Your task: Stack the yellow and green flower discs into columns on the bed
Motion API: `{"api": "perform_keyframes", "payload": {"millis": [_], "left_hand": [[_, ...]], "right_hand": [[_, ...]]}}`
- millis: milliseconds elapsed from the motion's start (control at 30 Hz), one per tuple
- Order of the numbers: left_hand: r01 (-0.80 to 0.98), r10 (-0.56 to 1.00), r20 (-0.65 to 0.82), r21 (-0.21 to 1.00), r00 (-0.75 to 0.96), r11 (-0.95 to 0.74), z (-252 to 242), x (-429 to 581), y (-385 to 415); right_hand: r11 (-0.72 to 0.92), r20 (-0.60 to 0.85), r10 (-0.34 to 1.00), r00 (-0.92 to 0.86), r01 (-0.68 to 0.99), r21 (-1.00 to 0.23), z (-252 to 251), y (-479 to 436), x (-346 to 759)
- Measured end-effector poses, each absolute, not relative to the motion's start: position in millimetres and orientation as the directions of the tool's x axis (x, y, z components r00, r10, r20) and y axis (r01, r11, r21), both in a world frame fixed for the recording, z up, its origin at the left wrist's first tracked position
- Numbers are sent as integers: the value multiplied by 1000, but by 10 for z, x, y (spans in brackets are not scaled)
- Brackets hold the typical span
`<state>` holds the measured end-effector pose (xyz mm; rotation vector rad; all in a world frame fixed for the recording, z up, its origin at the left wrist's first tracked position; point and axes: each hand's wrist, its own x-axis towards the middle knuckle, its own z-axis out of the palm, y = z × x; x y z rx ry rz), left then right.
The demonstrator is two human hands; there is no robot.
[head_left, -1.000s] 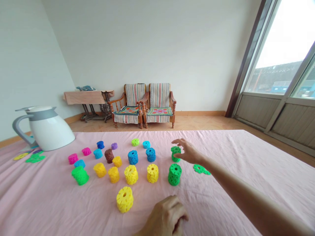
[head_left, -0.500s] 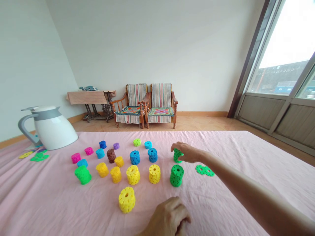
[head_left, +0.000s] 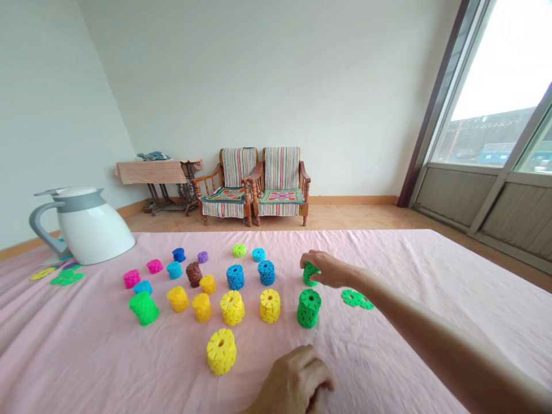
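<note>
My right hand (head_left: 330, 269) has its fingers around the top of a green disc stack (head_left: 309, 275) at the right of the stacks. Nearer to me stands a darker green stack (head_left: 309, 309). My left hand (head_left: 297, 380) rests on the pink cloth with its fingers curled; whatever may be under them is hidden. Two loose green discs (head_left: 357, 299) lie flat to the right, beside my right forearm. Yellow stacks (head_left: 221, 352) and blue stacks (head_left: 266, 272) stand left of the hands.
Several smaller stacks, among them a bright green one (head_left: 144, 308) and a brown one (head_left: 194, 275), spread to the left. A white jug (head_left: 101, 230) stands at the far left near loose discs (head_left: 66, 276). Two chairs (head_left: 282, 195) are beyond the table.
</note>
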<state>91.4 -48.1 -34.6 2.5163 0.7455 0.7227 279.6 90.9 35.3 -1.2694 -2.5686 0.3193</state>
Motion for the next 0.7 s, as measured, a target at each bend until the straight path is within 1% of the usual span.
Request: {"api": "perform_keyframes", "payload": {"millis": [233, 533, 700], "left_hand": [[390, 600, 338, 516, 725, -762, -356, 911, -477], [396, 609, 349, 516, 713, -760, -332, 916, -497], [381, 597, 368, 512, 712, -770, -318, 910, -503]], "right_hand": [[535, 108, 842, -528, 792, -295, 387, 867, 2840], [315, 84, 949, -304, 920, -231, 403, 786, 3089], [298, 74, 954, -289, 924, -238, 370, 686, 3063]]}}
